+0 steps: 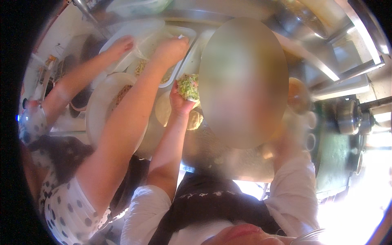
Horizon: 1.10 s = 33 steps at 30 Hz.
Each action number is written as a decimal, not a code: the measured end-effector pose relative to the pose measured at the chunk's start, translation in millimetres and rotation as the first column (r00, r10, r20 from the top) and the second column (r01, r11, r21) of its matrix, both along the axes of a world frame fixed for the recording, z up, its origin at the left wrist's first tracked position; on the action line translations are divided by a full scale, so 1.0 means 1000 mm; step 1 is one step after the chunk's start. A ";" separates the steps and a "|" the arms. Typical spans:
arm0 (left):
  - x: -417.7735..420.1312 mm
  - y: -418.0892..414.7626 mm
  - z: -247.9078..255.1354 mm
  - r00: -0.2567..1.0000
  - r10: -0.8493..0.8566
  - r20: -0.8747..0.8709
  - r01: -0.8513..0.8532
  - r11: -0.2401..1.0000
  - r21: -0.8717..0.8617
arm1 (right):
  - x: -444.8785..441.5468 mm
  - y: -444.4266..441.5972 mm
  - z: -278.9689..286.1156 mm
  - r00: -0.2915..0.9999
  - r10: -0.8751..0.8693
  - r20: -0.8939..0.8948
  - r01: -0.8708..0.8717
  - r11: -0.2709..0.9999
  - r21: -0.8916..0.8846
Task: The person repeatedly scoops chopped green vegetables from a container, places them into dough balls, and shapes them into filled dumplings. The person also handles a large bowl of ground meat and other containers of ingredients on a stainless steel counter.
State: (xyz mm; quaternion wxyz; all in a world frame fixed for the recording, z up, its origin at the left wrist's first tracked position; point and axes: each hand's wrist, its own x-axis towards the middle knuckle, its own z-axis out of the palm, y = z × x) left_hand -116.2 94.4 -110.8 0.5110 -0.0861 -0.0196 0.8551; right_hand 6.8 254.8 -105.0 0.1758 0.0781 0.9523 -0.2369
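Note:
My left hand (180,99) holds a heap of chopped green filling (188,86) with small red bits, on something pale that is mostly hidden. Beneath that hand lie pale rounds of dough (163,107), one of them lumpy (195,120). A large blurred oval covers the area to the right, and my right hand is hidden behind it; only the forearm shows, coming from the right sleeve. Beyond my left hand stands a white tray (191,33) with crumbly food at its near end.
On the left, a co-worker's hands (176,49) reach over the tray and clear plastic. A wide white bowl (95,107) with brown minced food stands under that person's arm. An orange-brown round bowl (297,95), white cups (310,141) and metal pots (348,119) are at right.

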 end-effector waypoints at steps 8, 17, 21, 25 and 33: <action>0.012 0.000 0.024 0.998 0.063 -0.024 -0.066 0.978 -0.199 | 0.040 -0.048 0.009 0.902 -0.166 -0.399 0.276 0.931 0.237; 0.013 -0.003 0.024 0.998 0.034 -0.051 -0.040 0.991 -0.131 | 0.017 -0.017 -0.006 0.958 -0.077 -0.277 0.163 0.939 0.302; 0.013 -0.002 0.021 0.999 0.045 -0.008 -0.045 0.992 -0.114 | -0.002 -0.007 -0.009 0.966 -0.224 -0.130 0.249 0.942 0.224; 0.014 -0.004 0.021 0.999 0.034 -0.033 -0.038 0.989 -0.144 | -0.018 0.001 -0.002 0.932 -0.251 -0.262 0.336 0.870 0.361; 0.022 0.002 0.030 0.994 -0.048 -0.098 0.045 0.998 -0.036 | -0.068 0.004 0.098 0.795 -0.233 -0.560 0.248 0.967 -0.051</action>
